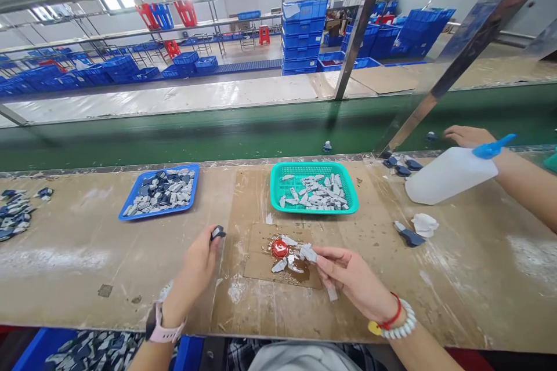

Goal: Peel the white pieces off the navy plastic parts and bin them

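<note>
My left hand (198, 264) pinches a small dark navy and grey plastic piece (217, 233) above the bench, left of a cardboard sheet. My right hand (354, 278) is closed on light grey plastic pieces (308, 253) at the right side of that cardboard sheet (259, 266); another grey strip shows below its fingers. On the wet cardboard lie a red round cap (279, 248) and several loose grey pieces. Behind it stands a green basket (275, 204) of light grey pieces. To the left is a blue tray (126, 213) with navy and grey pieces mixed.
A white squeeze bottle (450, 177) with a blue nozzle lies tilted at right, near another person's hand (470, 136). A green conveyor belt (195, 139) runs behind the bench, carrying small parts. A metal post (361, 23) rises beyond. A blue bin (191, 353) sits below the front edge.
</note>
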The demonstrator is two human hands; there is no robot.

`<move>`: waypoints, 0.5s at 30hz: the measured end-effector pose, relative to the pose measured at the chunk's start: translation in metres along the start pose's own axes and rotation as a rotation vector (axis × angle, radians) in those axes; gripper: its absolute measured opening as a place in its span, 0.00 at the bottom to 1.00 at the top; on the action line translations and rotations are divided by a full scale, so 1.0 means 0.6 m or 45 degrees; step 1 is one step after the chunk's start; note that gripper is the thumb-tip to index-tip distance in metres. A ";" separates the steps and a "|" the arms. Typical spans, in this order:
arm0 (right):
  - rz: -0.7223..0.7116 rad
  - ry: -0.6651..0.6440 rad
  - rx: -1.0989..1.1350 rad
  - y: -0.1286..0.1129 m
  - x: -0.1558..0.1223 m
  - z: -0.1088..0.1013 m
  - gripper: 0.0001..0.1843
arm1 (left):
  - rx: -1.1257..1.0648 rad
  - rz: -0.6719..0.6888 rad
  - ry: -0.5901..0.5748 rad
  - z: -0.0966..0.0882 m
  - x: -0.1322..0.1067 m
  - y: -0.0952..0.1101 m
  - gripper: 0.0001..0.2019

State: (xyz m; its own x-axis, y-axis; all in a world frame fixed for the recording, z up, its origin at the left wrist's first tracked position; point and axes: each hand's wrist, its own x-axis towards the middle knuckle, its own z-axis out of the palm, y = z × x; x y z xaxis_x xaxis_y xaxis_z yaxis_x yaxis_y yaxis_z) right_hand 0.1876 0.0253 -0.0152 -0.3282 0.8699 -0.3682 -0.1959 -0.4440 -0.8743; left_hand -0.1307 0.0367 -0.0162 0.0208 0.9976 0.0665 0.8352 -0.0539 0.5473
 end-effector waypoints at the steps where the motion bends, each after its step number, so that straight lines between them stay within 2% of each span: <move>1: -0.091 0.024 -0.060 -0.006 -0.001 0.005 0.25 | -0.153 -0.039 -0.051 0.004 -0.007 0.024 0.19; 4: -0.443 0.044 -0.271 -0.028 -0.009 0.028 0.18 | -0.682 -0.125 -0.196 0.028 -0.031 0.101 0.17; 7: -0.798 0.109 -0.519 -0.049 -0.021 0.050 0.11 | -0.944 -0.107 -0.229 0.054 -0.047 0.160 0.15; 11: -1.103 0.227 -0.786 -0.065 -0.029 0.062 0.11 | -1.051 -0.014 -0.285 0.067 -0.052 0.200 0.16; 15: -1.216 0.226 -0.875 -0.063 -0.031 0.059 0.12 | -1.042 0.095 -0.339 0.065 -0.052 0.217 0.19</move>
State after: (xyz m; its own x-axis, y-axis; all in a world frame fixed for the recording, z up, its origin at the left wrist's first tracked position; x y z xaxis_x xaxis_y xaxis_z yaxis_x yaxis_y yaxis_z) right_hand 0.1686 0.0185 0.0359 -0.1759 0.8275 0.5332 0.2627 0.5614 -0.7847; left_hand -0.0015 0.0004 0.0205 0.2733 0.9618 -0.0154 0.1704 -0.0327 0.9848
